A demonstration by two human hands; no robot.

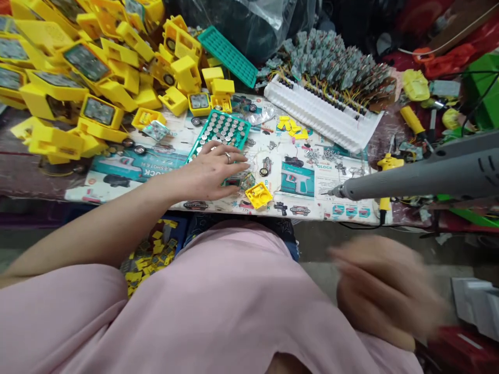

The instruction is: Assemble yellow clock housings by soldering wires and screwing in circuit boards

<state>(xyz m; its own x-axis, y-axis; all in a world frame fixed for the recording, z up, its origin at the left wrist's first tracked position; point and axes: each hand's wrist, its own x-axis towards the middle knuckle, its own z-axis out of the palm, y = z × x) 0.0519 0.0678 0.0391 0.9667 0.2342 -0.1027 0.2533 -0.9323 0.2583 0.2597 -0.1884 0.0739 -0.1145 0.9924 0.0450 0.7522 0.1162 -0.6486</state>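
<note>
My left hand [212, 171] lies palm down with its fingers spread, over the near edge of a green tray [244, 136] of round silver button cells [222, 126]. Its thumb points toward a small see-through part [248, 181] and a yellow plastic housing [259, 195], whose hollow side faces up. Whether the fingertips touch a cell cannot be made out. My right hand [390, 288] is off the table, low at the right beside my body. Motion smears it, so its fingers and anything in them are unclear.
Yellow housings [113, 83] are heaped at the left. A white rack [323, 117] of wired circuit boards stands behind. Small yellow pieces [292, 127] lie mid-table. From the right juts a grey electric screwdriver [409, 176]; a yellow-handled tool [385, 182] lies beneath it.
</note>
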